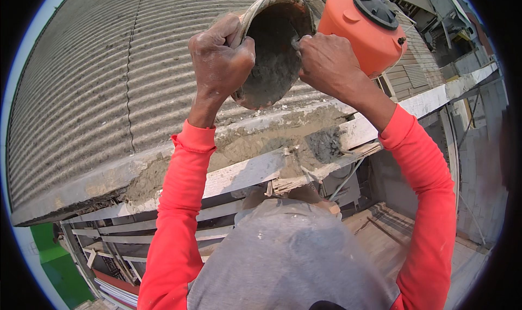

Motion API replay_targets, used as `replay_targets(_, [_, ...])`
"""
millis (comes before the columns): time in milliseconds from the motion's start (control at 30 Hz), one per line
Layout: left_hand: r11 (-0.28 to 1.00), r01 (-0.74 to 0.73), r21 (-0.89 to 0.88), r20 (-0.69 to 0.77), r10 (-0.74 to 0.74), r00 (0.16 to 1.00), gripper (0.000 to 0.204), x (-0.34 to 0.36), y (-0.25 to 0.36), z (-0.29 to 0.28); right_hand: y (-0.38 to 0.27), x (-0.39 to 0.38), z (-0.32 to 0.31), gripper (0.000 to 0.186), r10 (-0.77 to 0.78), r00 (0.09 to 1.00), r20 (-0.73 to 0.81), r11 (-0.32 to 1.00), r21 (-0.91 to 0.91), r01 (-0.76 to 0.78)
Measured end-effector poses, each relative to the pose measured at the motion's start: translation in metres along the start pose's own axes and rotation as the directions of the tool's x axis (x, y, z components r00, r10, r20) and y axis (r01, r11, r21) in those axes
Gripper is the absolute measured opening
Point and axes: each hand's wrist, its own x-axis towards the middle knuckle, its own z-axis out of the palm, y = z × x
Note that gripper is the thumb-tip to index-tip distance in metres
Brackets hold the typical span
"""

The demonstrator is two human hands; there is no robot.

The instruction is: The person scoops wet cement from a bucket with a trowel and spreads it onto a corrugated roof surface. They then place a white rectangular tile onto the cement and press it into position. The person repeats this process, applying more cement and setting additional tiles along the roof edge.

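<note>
Both my hands hold up a mortar-caked bucket [274,57] by its rim, its mouth tipped toward me. My left hand [222,57] is closed round the left side of the rim, and my right hand [329,60] grips the right side. Grey wet mortar [266,79] coats the inside and lies in the bucket. A thin wire handle [261,4] rises over the far rim. Under the bucket, a ledge [255,141] along the roof edge carries spread mortar, with a darker wet heap [325,145] toward the right.
Grey corrugated roofing [98,65] slopes away at the left and beyond. An orange water tank [356,33] with a black lid stands at the far right. White boards [244,168] run along the ledge's near side. Below are wooden slats and a lower floor [391,228], a drop beside me.
</note>
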Motion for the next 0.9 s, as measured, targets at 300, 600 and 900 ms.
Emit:
replay_targets(300, [0.976,0.035,-0.214,0.001,-0.036,0.999,0.038,-0.006,0.002,0.001,0.033,-0.014,0.029,0.035,-0.023,0.920,0.392,0.701,0.662,-0.265])
replay_targets(600, [0.948,0.302,-0.099,-0.182,-0.315,0.931,0.038,-0.052,-0.051,0.018,0.029,-0.011,0.101,0.048,-0.258,0.797,0.546,0.393,0.813,-0.429])
replay_targets(900, [0.781,0.619,-0.080,-0.508,-0.567,0.649,0.026,-0.162,-0.135,-0.026,0.100,-0.017,0.177,0.049,-0.338,0.705,0.623,0.458,0.763,-0.455])
